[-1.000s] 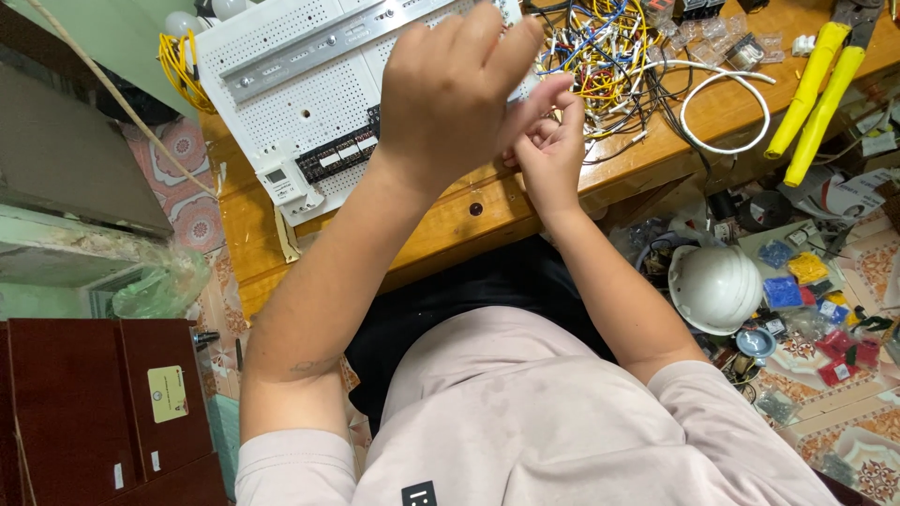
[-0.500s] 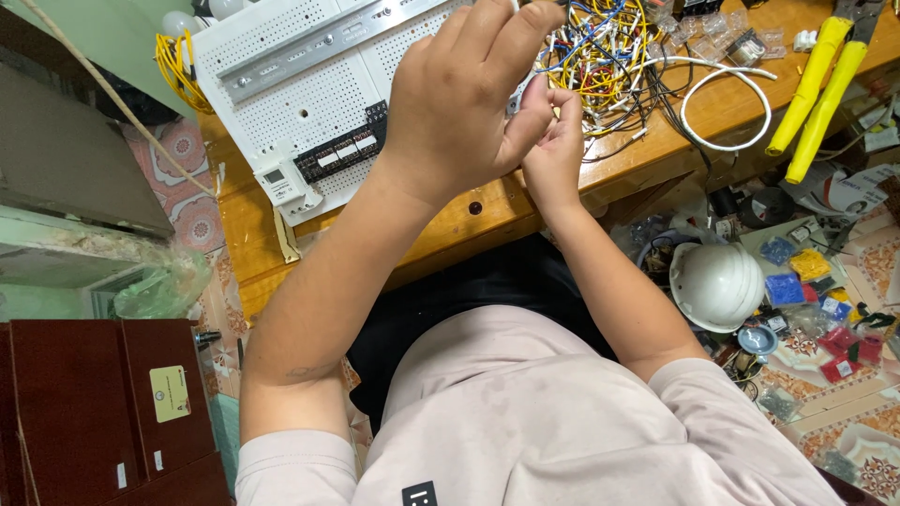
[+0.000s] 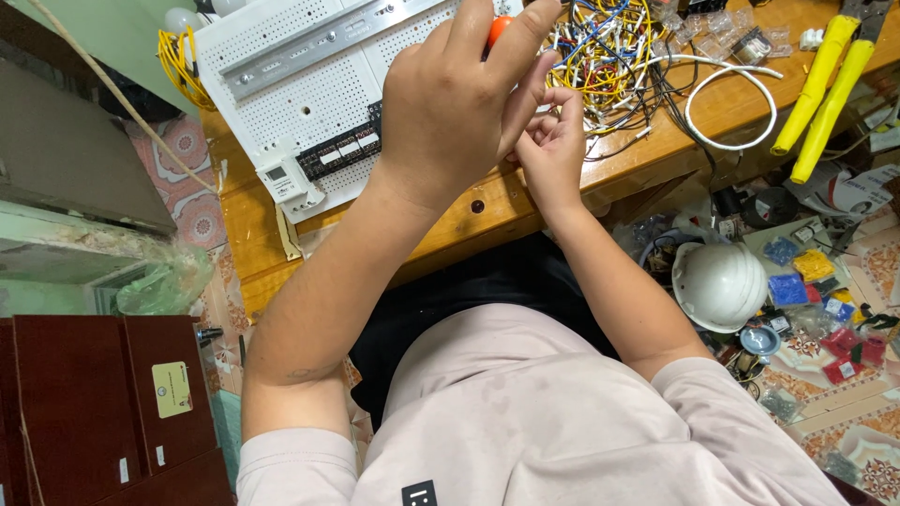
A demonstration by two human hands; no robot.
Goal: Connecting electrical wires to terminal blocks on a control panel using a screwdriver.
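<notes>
Near: pale pink shirt (image 3: pixel 562 422), forearms raised over wooden workbench (image 3: pixel 487 211). Right hand (image 3: pixel 553 150) loosely curled, pinch not clear, can't tell what's in it. Left hand (image 3: pixel 455 103) closed around small orange-tipped tool (image 3: pixel 498 28), just above white perforated panel (image 3: pixel 309 84). Black terminal row (image 3: pixel 342 150) mounted on panel, looks unwired; wiring seems barely started. Far right: tangled multicoloured wire bundle (image 3: pixel 600 47), white cable loop (image 3: pixel 731 103), yellow-handled cutters (image 3: pixel 825 84).

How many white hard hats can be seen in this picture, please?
1. The white hard hat lies on the floor at the right, below the wooden workbench, beside small coloured packets. Others may be hidden under the bench.
</notes>
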